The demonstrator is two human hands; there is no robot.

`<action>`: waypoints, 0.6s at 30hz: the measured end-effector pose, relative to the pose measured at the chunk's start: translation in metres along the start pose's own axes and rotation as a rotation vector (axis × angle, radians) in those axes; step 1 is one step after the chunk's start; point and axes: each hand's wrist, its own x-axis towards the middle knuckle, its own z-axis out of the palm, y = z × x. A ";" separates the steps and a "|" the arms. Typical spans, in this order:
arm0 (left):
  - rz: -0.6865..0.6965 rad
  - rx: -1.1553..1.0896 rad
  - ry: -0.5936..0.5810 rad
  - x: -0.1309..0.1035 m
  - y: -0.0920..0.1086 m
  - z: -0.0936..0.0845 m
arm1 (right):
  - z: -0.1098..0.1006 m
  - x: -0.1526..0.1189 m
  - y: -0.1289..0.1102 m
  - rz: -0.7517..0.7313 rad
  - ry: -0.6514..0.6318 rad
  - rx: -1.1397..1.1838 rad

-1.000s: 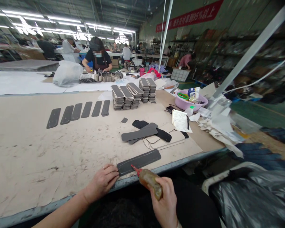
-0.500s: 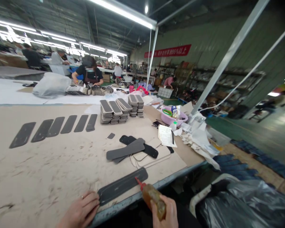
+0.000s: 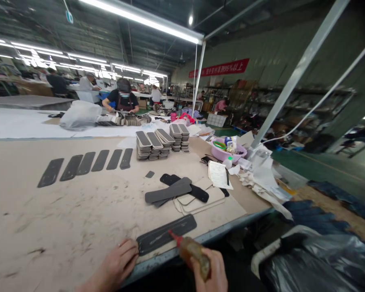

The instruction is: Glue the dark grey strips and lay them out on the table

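Note:
A dark grey strip with rounded ends (image 3: 182,223) lies near the table's front edge, with shiny wet streaks along its middle. My left hand (image 3: 121,259) is at its left end, fingers together and bent on the strip's edge; the thumb is hidden. In my right hand (image 3: 211,269) is a squeeze glue bottle (image 3: 188,248) with amber contents, my fingers closed around it. The bottle is tilted, its red nozzle (image 3: 174,236) pointing left at the strip's surface. Behind it, loose grey strips (image 3: 167,192) and black strips (image 3: 199,193) lie crossed over pale pieces (image 3: 200,205).
Several dark strips (image 3: 85,163) lie in a row at the left. Stacks of light-edged pieces (image 3: 153,141) stand at the back, near a purple basin (image 3: 228,152) and an open notebook (image 3: 218,174). A metal post (image 3: 292,81) rises at right. A co-worker (image 3: 123,99) sits across the table.
The nozzle has moved leftward along the strip, and the wet streak at the middle is more visible. My left hand stays at the strip's end. The whole view has shifted slightly.

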 end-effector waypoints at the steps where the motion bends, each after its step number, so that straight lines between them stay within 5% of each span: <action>1: -0.016 -0.008 -0.032 -0.001 0.000 0.000 | -0.010 0.005 0.006 -0.017 -0.023 -0.034; 5: -0.029 -0.024 -0.094 -0.003 -0.003 0.001 | -0.032 0.017 0.021 0.008 0.036 -0.148; 11: -0.049 -0.044 -0.105 -0.004 -0.005 0.001 | -0.027 0.011 0.020 0.077 -0.052 -0.035; 18: -0.042 -0.062 -0.106 -0.003 -0.003 0.001 | -0.034 0.030 0.036 0.115 0.071 -0.164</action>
